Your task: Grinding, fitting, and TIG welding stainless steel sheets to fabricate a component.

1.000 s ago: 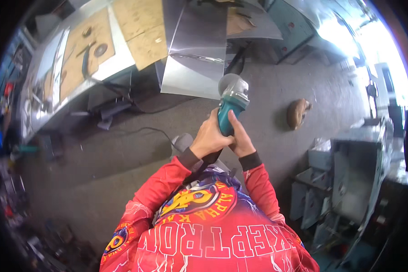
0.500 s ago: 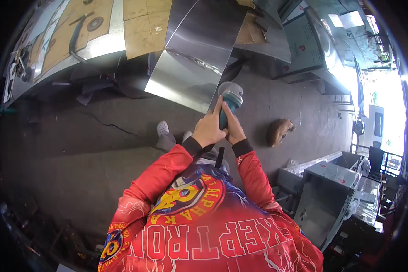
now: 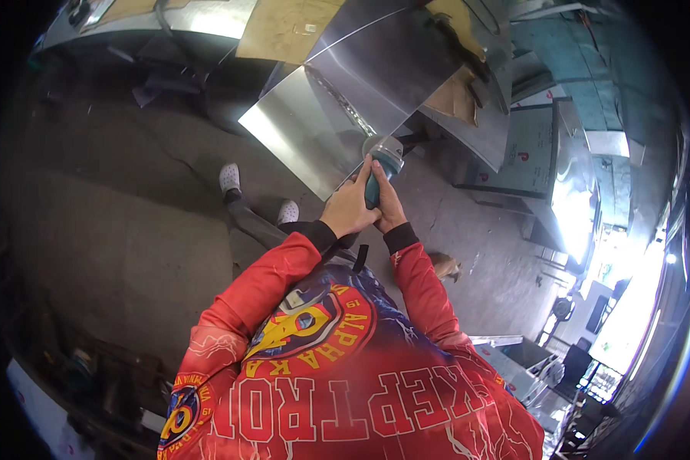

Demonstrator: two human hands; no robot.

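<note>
Both my hands are wrapped around the teal body of an angle grinder (image 3: pixel 389 156), its grey head pointing away from me. My left hand (image 3: pixel 348 208) grips the body from the left, and my right hand (image 3: pixel 389 204) closes on it from the right with fingers stretched along it. A shiny bent metal sheet (image 3: pixel 295 123) lies ahead, and a rough seam (image 3: pixel 343 102) runs along its fold. The grinder's head is at the seam's near right end, by the sheet's edge. Whether the disc touches the metal I cannot tell.
Brown cardboard (image 3: pixel 287 29) lies on the workbench beside the sheet. At the right stands a large metal cabinet (image 3: pixel 525 146). A brown animal (image 3: pixel 443 266) is on the floor behind my right forearm. A dark cable (image 3: pixel 180 159) crosses the floor at the left.
The view has turned, so the sheet appears more slanted. The grinder has come from just off the sheet's right edge to the end of the seam. Both hands keep their hold.
</note>
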